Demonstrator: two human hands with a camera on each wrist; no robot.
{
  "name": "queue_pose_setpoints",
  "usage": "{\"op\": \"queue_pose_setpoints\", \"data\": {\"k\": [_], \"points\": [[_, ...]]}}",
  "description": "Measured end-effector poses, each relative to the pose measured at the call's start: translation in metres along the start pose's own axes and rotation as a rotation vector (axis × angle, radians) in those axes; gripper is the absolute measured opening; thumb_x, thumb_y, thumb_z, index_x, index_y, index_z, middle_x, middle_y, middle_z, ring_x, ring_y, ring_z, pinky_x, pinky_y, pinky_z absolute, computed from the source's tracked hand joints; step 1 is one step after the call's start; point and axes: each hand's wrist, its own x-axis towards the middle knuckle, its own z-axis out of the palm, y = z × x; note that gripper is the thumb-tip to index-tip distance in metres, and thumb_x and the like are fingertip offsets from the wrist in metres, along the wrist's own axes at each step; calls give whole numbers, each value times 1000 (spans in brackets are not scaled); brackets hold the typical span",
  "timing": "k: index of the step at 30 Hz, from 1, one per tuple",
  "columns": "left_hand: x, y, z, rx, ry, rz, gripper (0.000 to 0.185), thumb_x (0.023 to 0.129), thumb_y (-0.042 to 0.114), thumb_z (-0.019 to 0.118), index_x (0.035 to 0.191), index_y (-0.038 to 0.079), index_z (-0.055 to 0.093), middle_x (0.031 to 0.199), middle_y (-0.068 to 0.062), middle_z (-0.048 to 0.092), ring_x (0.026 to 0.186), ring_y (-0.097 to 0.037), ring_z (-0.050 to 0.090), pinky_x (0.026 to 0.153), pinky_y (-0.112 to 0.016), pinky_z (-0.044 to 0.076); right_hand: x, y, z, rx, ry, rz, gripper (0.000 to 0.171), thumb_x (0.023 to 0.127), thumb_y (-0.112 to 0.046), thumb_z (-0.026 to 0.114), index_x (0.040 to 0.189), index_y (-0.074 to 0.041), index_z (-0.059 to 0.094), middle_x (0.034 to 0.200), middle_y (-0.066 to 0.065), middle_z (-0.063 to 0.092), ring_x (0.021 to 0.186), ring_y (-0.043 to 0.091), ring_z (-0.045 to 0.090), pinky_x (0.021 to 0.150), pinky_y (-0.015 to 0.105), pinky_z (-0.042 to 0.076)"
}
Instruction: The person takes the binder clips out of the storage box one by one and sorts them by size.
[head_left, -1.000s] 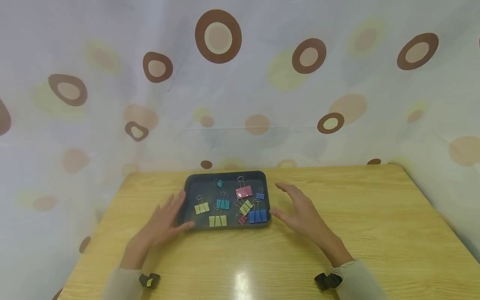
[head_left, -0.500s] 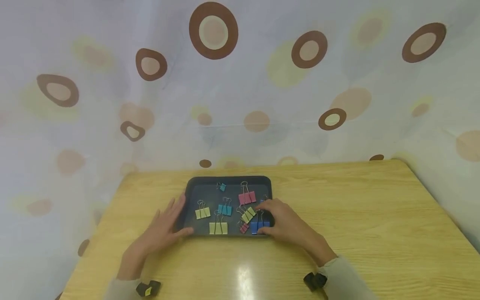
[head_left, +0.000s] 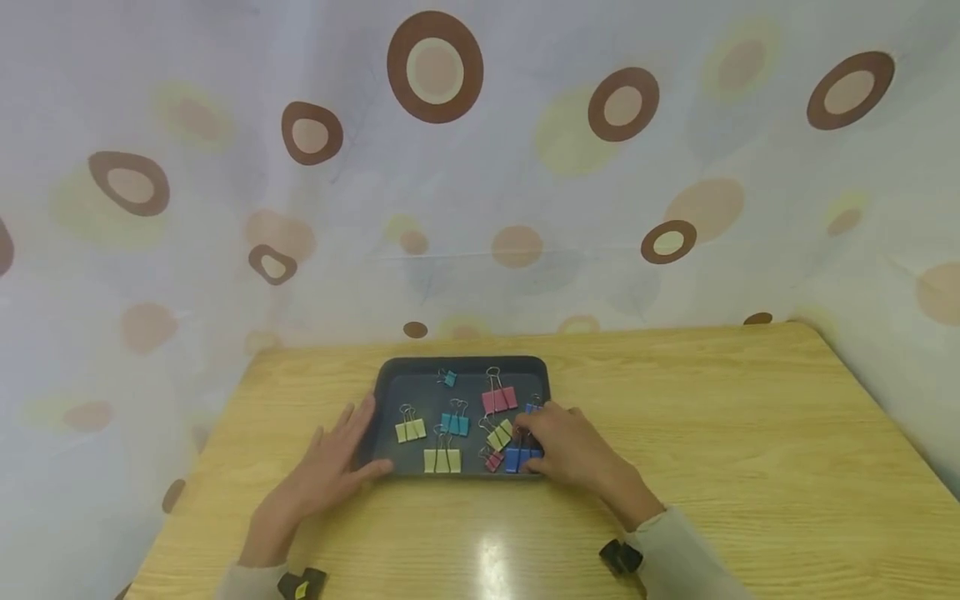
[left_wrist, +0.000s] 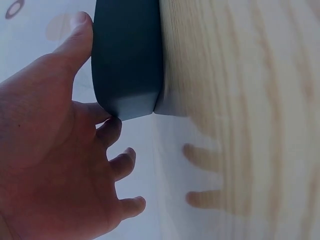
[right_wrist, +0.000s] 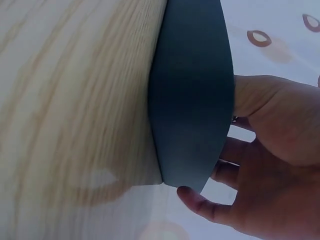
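On the wooden table [head_left: 712, 433], set toward its far edge near the patterned curtain [head_left: 525, 167]: one dark tray [head_left: 390, 377], shallow, rounded corners, holding loose binder clips. Contents, by place within the tray: small teal clip [head_left: 447, 377] at the far rim; pink clip [head_left: 498, 398] right of centre; teal clip [head_left: 455, 422] at centre; yellow-green clip [head_left: 410, 429] toward the left wall; yellow-green clip [head_left: 442, 459] at the near rim; tilted yellow-green clip [head_left: 498, 434] and small red clip [head_left: 492, 458] just beside the blue clip [head_left: 517, 457] in the tray's near right corner. Left hand [head_left: 330, 467]: fingers straight and relaxed, flat against the tray's left wall, thumb at its near left corner, gripping nothing; unchanged over the last second. Right hand [head_left: 573, 450]: a second ago it hovered spread and clear of the tray's right wall; now it lies over the tray's near right corner, fingers curled onto the blue clip, apparently pinching it, though the fingertips are partly hidden. The clip rests on the tray floor, not lifted. Judged: the reach is over and a grasp is forming, with the tray steadied from the left.
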Motion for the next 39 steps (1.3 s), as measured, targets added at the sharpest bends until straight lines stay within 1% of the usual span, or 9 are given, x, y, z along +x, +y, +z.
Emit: {"op": "queue_pose_setpoints", "data": {"k": [3,5,12,15,19,23,25,31,39], "points": [[1,1,-1,2,-5,2,95,98,51,65,164,3,17,169,-16,18,152,-49,15,112,-80,7,0,-1,-1,-17,-19,-16,33,80,-21,90,106,-17,70,90,-5,68,89,21,57,92,62,48],[2,1,-1,4,-5,5,95,98,51,65,163,2,18,169,-16,18,152,-49,15,112,-79,7,0,-1,-1,7,-27,-31,31,81,-18,89,104,-18,69,89,-6,67,88,20,56,91,62,47],[3,1,0,5,-3,8,94,98,51,65,164,4,18,169,-16,19,152,-49,16,112,-79,7,0,4,0,149,-39,-76,24,82,-12,87,99,-18,72,89,-10,65,86,15,52,76,39,46],[4,1,1,2,1,15,93,98,51,65,164,4,18,169,-15,19,152,-49,16,112,-79,7,-1,6,-1,173,-37,-80,21,85,-14,85,101,-16,72,92,-9,65,87,13,54,78,38,48],[4,0,1,3,12,29,92,98,49,65,163,3,19,168,-16,19,151,-50,17,111,-81,8,-1,9,-3,262,-28,-72,20,89,-15,82,106,-13,71,95,-7,63,87,11,58,78,35,53],[1,-2,3,3,16,32,92,98,47,66,164,3,18,168,-18,19,151,-51,17,110,-82,9,-1,14,-7,356,17,-88,19,90,-15,81,106,-13,72,96,-7,62,87,10,59,77,31,55],[-2,-3,3,-4,15,36,93,98,46,67,164,3,18,168,-18,19,151,-51,17,109,-82,9,0,17,-10,386,50,-92,18,90,-15,82,105,-14,72,97,-7,63,88,10,60,78,33,56],[-5,-6,4,-3,20,43,94,97,46,68,164,3,18,168,-16,19,150,-51,18,109,-83,9,-1,30,-19,460,160,-25,19,88,-11,82,106,-13,74,102,-3,68,94,16,65,87,43,59],[-3,-8,8,22,73,67,94,97,49,67,165,6,16,168,-19,20,149,-53,20,107,-84,8,-5,57,-32,518,348,17,18,89,-8,80,106,-8,75,104,4,70,92,22,69,85,41,61]]}}
